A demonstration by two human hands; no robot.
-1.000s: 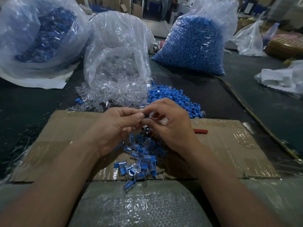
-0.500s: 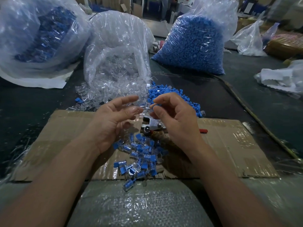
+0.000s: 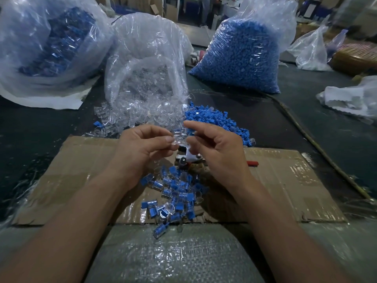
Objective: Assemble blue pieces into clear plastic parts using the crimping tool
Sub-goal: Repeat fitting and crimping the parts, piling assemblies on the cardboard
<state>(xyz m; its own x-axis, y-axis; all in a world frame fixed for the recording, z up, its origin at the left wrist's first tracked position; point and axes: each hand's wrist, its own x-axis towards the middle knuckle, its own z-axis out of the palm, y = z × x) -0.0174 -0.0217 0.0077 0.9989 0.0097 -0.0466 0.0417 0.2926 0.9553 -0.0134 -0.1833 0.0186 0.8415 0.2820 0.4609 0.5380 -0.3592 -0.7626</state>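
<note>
Here, a clear plastic part (image 3: pixel 177 139) is being pinched between the thumb and forefinger of the left hand (image 3: pixel 142 149) and held up just above the crimping tool (image 3: pixel 188 157). The right hand (image 3: pixel 217 154) is being held just beside the part, forefinger and thumb parted, with nothing being gripped between them; its other fingers are being kept loosely curled. The loose blue pieces (image 3: pixel 216 119) are being seen heaped just beyond the right hand, nearer to it than to the left, so the next blue piece is probably being left to that hand. The tool is being seen lying rightward, its red handle (image 3: pixel 252 163) emerging past the right hand. Which way the part's opening is being turned cannot be told.
</note>
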